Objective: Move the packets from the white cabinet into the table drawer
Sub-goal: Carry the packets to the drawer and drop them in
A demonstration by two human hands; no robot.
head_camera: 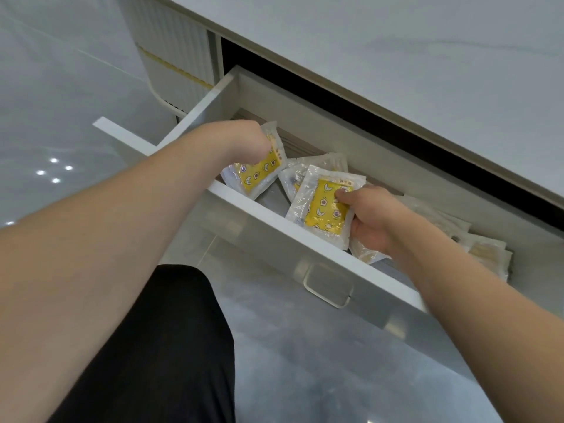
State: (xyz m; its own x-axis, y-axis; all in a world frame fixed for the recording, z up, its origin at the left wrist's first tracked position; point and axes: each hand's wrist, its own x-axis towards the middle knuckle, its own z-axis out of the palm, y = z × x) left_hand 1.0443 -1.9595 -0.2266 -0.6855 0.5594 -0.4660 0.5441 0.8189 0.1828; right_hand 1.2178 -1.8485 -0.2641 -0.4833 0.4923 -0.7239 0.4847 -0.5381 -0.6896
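Beneath the pale surface point(427, 71), the open drawer point(293, 236) receives packets: left hand point(244, 138) grips one packet point(256, 175), seemingly lowering it; right hand point(372, 218) pinches another packet point(323, 209).

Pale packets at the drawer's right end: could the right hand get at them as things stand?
Probably not yet: the right hand already grips a yellow packet. The pale packets lie uncovered just beside its wrist in the open drawer.

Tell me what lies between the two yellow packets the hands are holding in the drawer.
In the head view, between the left hand's packet and the right hand's packet lie clear-wrapped packets and bare drawer floor.
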